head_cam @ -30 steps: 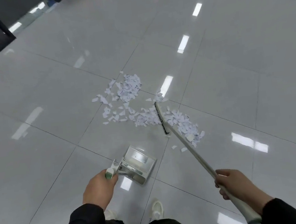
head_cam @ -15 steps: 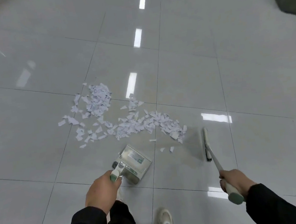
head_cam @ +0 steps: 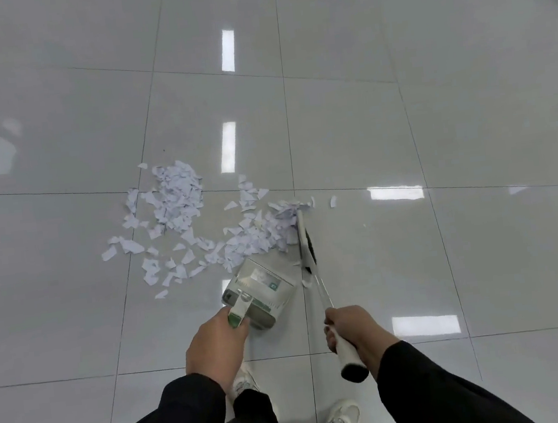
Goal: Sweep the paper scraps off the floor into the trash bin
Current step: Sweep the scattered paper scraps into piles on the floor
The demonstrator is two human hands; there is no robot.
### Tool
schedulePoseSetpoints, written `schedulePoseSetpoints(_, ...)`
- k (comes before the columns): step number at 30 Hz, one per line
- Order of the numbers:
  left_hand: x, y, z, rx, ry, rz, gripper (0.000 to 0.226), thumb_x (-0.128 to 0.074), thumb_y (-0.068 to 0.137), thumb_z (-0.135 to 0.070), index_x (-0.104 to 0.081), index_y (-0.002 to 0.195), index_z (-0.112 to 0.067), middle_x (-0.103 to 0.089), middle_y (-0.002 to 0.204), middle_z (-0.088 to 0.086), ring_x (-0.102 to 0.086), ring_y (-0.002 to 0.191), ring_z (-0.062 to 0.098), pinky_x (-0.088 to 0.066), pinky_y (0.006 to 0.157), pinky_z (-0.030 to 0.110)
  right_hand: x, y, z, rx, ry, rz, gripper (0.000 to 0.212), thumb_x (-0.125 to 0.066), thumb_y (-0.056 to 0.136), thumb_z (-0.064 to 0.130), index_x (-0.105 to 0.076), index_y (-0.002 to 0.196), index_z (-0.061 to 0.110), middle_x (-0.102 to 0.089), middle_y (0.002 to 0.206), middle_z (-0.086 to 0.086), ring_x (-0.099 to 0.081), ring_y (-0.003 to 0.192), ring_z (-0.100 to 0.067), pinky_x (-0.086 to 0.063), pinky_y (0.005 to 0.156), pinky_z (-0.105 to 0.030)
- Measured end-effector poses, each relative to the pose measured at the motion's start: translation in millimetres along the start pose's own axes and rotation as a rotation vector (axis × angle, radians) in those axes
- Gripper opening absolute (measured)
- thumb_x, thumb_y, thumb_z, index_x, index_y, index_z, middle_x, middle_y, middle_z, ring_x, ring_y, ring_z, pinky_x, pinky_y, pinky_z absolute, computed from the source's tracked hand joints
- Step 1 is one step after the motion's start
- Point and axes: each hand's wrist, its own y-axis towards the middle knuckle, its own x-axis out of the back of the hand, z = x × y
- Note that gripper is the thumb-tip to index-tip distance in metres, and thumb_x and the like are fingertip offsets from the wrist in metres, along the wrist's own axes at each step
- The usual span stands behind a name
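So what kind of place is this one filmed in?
Probably an office or similar indoor public space: a glossy large-tile floor mirrors rows of rectangular ceiling lights, and torn paper scraps lie scattered on it.

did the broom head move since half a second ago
Yes. The broom head went from clear floor right of the paper scraps leftward, now against the pile's right edge beside the dustpan.
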Motion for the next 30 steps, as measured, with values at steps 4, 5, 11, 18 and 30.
schedulePoseSetpoints(4,4,10,-4,-0.045,0.036,0.027,0.015,-0.053,0.1,-0.047,-0.058,0.097,-0.033,-0.065,0.084,-0.008,-0.062,0.083,0.019,-0.046,0.066,0.031,14,-31,8,0.014,0.037,-0.016,0.014,-0.048,0.09,-0.003,-0.052,0.077,0.001,-0.051,0.064,-0.014,-0.04,0.037,-0.017,-0.038,0.037,-0.018)
schedulePoseSetpoints(5,7,11,-6,-0.055,0.032,0.023,0.015,-0.053,0.1,-0.046,-0.06,0.101,-0.033,-0.066,0.086,-0.007,-0.063,0.083,0.02,-0.047,0.067,0.031,21,-41,9,0.038,0.027,-0.03,0.013,-0.049,0.089,-0.003,-0.053,0.078,0.001,-0.051,0.064,-0.014,-0.041,0.038,-0.018,-0.038,0.037,-0.019)
schedulePoseSetpoints(11,17,6,-15,-0.042,0.057,0.01,0.022,-0.054,0.098,-0.044,-0.065,0.11,-0.029,-0.07,0.092,-0.003,-0.062,0.081,0.021,-0.047,0.066,0.03,65,-74,-4,0.093,-0.001,-0.091,0.011,-0.047,0.089,-0.005,-0.053,0.08,0.0,-0.05,0.068,-0.016,-0.04,0.039,-0.019,-0.039,0.041,-0.021)
schedulePoseSetpoints(18,23,-14,-14,0.068,0.042,-0.018,0.019,-0.053,0.098,-0.047,-0.062,0.099,-0.03,-0.066,0.086,-0.004,-0.061,0.079,0.021,-0.046,0.068,0.03,60,-36,-9,-0.041,0.077,-0.071,0.005,-0.046,0.091,-0.005,-0.047,0.088,-0.001,-0.049,0.061,-0.015,-0.044,0.04,-0.02,-0.044,0.039,-0.024)
schedulePoseSetpoints(30,-14,-76,-48,0.331,-0.175,-0.218,0.027,-0.058,0.099,-0.042,-0.063,0.084,-0.02,-0.067,0.075,-0.001,-0.063,0.07,0.018,-0.049,0.063,0.031,81,-19,33,-0.184,0.261,0.345,0.026,-0.054,0.087,-0.005,-0.044,0.108,0.008,-0.051,0.064,-0.015,-0.046,0.044,-0.018,-0.046,0.034,-0.024)
